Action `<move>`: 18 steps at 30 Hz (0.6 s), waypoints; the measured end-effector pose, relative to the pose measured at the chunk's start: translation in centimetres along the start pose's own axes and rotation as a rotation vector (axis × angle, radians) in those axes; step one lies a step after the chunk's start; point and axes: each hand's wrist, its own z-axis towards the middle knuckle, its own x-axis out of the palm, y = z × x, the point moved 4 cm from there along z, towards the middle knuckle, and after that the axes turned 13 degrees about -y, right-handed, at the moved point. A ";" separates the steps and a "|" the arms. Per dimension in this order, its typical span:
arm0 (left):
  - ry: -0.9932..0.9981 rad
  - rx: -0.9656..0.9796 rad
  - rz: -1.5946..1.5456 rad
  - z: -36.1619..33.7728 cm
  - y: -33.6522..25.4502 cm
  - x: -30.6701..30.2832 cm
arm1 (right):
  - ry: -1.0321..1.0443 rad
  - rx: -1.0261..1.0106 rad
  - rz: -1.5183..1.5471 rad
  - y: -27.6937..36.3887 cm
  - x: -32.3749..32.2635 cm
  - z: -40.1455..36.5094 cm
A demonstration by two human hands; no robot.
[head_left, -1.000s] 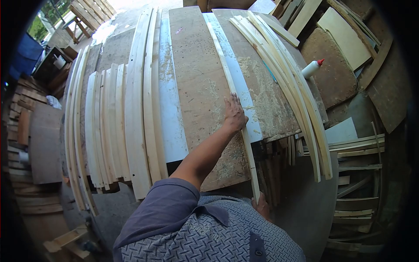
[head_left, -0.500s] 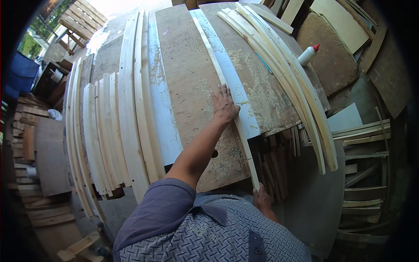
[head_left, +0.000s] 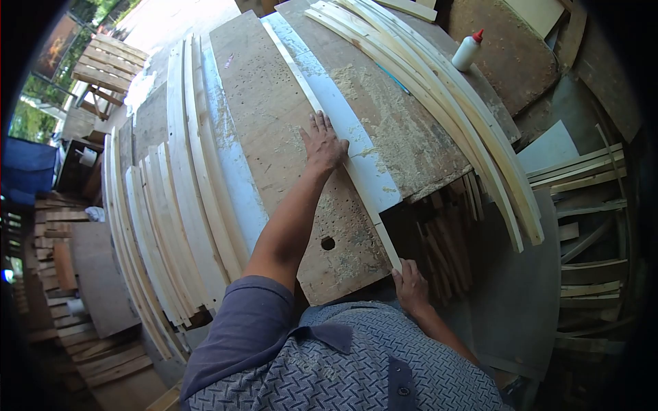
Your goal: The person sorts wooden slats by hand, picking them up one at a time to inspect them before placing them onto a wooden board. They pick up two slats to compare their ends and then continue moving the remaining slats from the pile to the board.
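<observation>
A long thin wooden strip [head_left: 364, 194] lies lengthwise on the brown workboard [head_left: 257, 103], beside a white-blue strip [head_left: 343, 113] dusted with shavings. My left hand [head_left: 323, 144] rests on the wooden strip near its middle, palm down with fingers spread. At the strip's near end, past the board's front edge, my right hand [head_left: 411, 284] grips it between thumb and fingers. Dark pencil-like marks cross the strip between the hands. A round hole [head_left: 327, 243] shows in the board left of the strip.
Long pale boards [head_left: 195, 171] lie on the left, and curved strips [head_left: 439, 89] on the right. A white glue bottle with a red cap [head_left: 467, 51] stands beyond the curved strips. Stacked wood [head_left: 589, 274] fills the right side; a slatted wooden piece [head_left: 110, 65] stands back left.
The view has shifted, so the table appears lower left. The strip's near end and my right hand appear higher, nearer the board's edge. My left hand still presses the strip.
</observation>
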 end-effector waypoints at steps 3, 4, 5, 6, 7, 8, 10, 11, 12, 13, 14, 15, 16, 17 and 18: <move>0.023 -0.017 -0.006 0.9 0.3 0.0 | -0.117 -0.249 -0.080 0.6 -0.2 1.9; 0.027 -0.007 0.002 1.1 0.3 -0.1 | -0.121 -0.240 -0.071 0.6 -0.1 2.5; 0.037 -0.013 0.008 1.4 0.4 -0.2 | -0.122 -0.225 0.015 0.7 0.0 2.9; 0.046 -0.021 0.012 1.7 0.5 -0.2 | -0.122 -0.210 0.100 0.7 0.0 3.3; 0.047 -0.012 0.020 2.0 0.5 -0.2 | -0.127 -0.204 0.108 0.6 0.2 3.7; 0.065 -0.027 0.027 2.3 0.6 -0.1 | -0.127 -0.213 0.135 0.6 0.3 4.1; 0.084 -0.034 0.041 2.9 0.9 0.0 | -0.133 -0.216 0.169 0.8 0.6 4.8; 0.083 -0.041 0.038 3.3 1.0 0.0 | -0.142 -0.243 0.144 1.0 0.7 5.1; 0.084 -0.049 0.035 3.6 1.2 0.0 | -0.149 -0.268 0.118 1.2 0.7 5.4; 0.087 -0.042 0.038 4.0 1.3 0.1 | -0.153 -0.261 0.121 1.4 0.8 5.8; 0.088 -0.047 0.039 4.5 1.4 0.2 | -0.158 -0.282 0.100 1.6 0.8 6.2; 0.090 -0.054 0.040 5.0 1.7 0.2 | -0.161 -0.304 0.080 1.9 0.9 6.6; 0.091 -0.049 0.043 5.5 1.9 0.2 | -0.164 -0.299 0.083 2.0 1.2 7.1; 0.103 -0.055 0.052 6.1 2.1 0.2 | -0.176 -0.315 0.084 2.1 1.5 7.6; 0.114 -0.061 0.060 6.6 2.3 0.2 | -0.188 -0.332 0.085 2.4 1.6 8.1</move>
